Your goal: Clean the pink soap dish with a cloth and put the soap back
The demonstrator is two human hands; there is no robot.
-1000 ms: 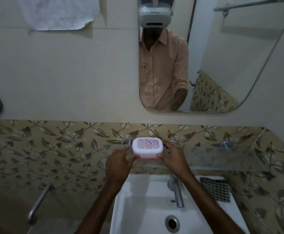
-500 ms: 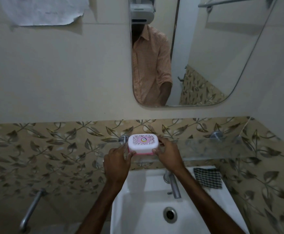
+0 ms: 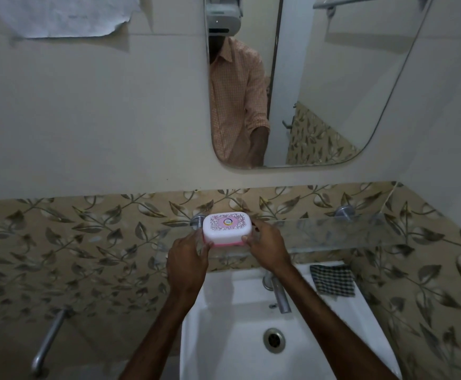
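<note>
The pink soap dish (image 3: 226,229) has a white patterned lid and a pink base, and its lid is closed. It stands on the glass shelf (image 3: 341,233) above the basin. My left hand (image 3: 186,260) grips its left end and my right hand (image 3: 269,244) grips its right end. A dark checked cloth (image 3: 333,281) lies on the basin's right rim, apart from both hands. The soap is hidden, if it is inside.
A white basin (image 3: 223,338) with a steel tap (image 3: 280,294) and drain (image 3: 274,340) lies below the shelf. A mirror (image 3: 319,78) hangs above, showing a person in an orange shirt. A metal pipe (image 3: 47,344) sticks out at lower left.
The view has shifted slightly, so the dish and hands sit a little lower left in the picture. Both hands stay on the dish's ends.
</note>
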